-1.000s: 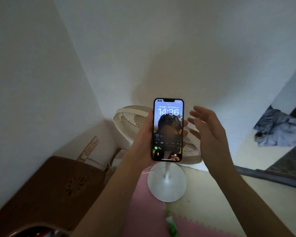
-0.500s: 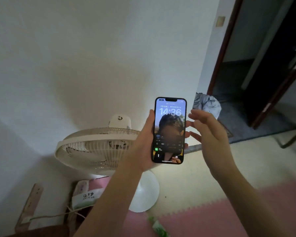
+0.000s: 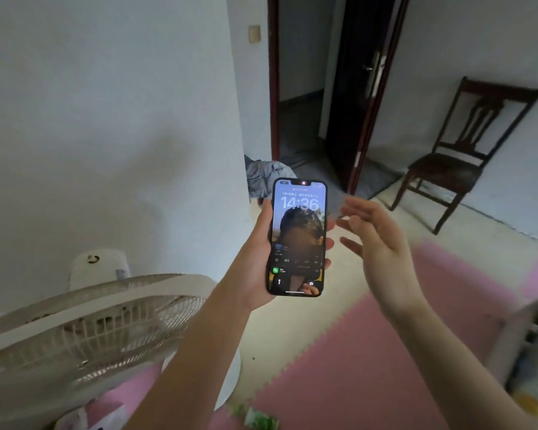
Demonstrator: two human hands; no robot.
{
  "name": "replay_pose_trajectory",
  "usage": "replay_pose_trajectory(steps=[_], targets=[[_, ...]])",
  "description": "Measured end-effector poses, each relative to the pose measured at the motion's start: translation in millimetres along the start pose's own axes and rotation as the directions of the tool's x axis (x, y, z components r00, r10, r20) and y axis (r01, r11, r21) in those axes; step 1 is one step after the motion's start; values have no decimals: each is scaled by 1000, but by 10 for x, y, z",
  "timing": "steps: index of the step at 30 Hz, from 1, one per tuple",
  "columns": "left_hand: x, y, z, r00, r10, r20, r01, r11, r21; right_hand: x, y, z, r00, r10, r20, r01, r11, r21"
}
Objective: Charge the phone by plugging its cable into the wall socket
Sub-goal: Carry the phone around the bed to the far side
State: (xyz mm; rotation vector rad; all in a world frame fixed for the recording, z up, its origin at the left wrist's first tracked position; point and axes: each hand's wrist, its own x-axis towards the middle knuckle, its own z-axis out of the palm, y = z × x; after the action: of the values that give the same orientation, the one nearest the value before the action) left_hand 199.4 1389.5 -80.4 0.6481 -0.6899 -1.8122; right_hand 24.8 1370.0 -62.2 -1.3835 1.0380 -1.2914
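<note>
My left hand (image 3: 255,259) grips a dark phone (image 3: 298,237) upright in front of me, thumb on its left edge and fingertips showing past its right edge. The screen is lit and reads 14:36. My right hand (image 3: 376,240) hovers just right of the phone with its fingers spread and relaxed, holding nothing and not touching the phone. No cable hangs from the phone. No cable or wall socket is in view; a small beige plate (image 3: 254,33) sits high on the wall beside the door frame.
A white standing fan (image 3: 84,324) tilts at lower left. Pink foam mats (image 3: 385,352) cover part of the floor. A dark wooden chair (image 3: 460,156) stands at the right wall beside an open dark door (image 3: 357,97). Grey clothes (image 3: 261,178) lie by the doorway.
The view has swung to the right: the corner, brown furniture and floor cable left the frame, while the doorway and chair came in. Both hands keep the same pose around the phone.
</note>
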Motion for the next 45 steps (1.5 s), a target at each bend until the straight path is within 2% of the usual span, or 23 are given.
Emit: replay_pose_trajectory(steps=[5,10,13,17,19,24,28,34,45], targets=[[675,-257,366,991,-114,65,110,992,67,191,-4,-688,991,-11,-133,7,999,-33],[1443,-591,879,949,-243,202,225,969,105,449,41,-1530,960,-30,-278,11,997,-71],[1929,-792,1211,904,-318,286,300,948,105,635,32,-2064,933,-45,-356,24,998,-63],[2573,-1070,1666,846,-375,379,330,927,179,836,43,-2780,894,-69,-442,33,995,-90],[2868,-1223,1885,828,-414,379,369,910,189,915,71,-3114,873,-75,-482,28,994,-104],[3500,-1538,2310,713,-467,523,432,880,197,1131,150,-3745,830,-55,-555,-5,994,-106],[3956,-1673,2391,696,-480,534,453,870,192,1375,254,-4061,804,-49,-593,-33,991,-127],[4775,-1684,2405,762,-468,449,457,878,139,2067,429,-4346,773,-28,-634,-58,992,-114],[6605,-1298,2494,699,-509,502,474,856,207,3651,593,-4755,701,-47,-712,-65,989,-130]])
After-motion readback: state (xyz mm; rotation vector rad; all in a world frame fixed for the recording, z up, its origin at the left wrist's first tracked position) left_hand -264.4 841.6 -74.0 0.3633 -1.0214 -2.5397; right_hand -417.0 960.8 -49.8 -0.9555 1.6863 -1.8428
